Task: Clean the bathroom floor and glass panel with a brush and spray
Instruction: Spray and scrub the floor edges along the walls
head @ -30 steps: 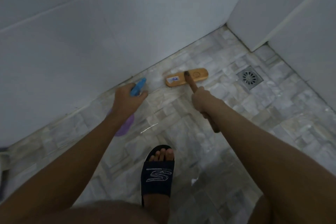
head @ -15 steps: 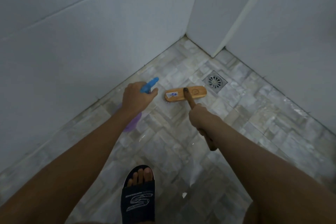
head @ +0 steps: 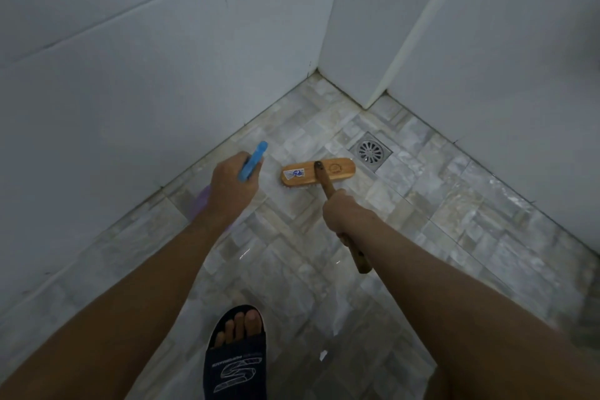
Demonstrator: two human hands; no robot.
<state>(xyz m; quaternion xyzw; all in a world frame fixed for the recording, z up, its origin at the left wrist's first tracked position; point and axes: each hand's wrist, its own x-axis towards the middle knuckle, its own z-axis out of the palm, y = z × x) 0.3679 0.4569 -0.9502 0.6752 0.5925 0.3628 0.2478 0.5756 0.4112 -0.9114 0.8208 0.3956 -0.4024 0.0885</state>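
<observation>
- The right hand (head: 345,213) is gripping the wooden handle (head: 328,187) of the brush (head: 318,171), fingers wrapped fully around it, the butt end sticking out behind the wrist.
- The brush head is sitting bristles-down on the floor (head: 454,204), lying crosswise, near the corner where the two walls are meeting.
- A small label is showing on the left half of the brush head, and a round stamp on the right half.
- The drain (head: 370,151) is lying just beside the brush's right end, slightly farther away.
- The left hand (head: 232,187) is clasping the spray bottle (head: 251,161), fingers closed around its neck; the blue trigger head is pointing up and away toward the wall (head: 146,75).
- The bottle's purple body is showing below the hand, mostly hidden by the wrist.
- The bottle is being held just left of the brush, apart from it.
- The floor tiles are looking wet, with bright glints between the two forearms.
- A foot in a dark slide sandal (head: 235,364) is standing at the bottom of the view, between the arms.
</observation>
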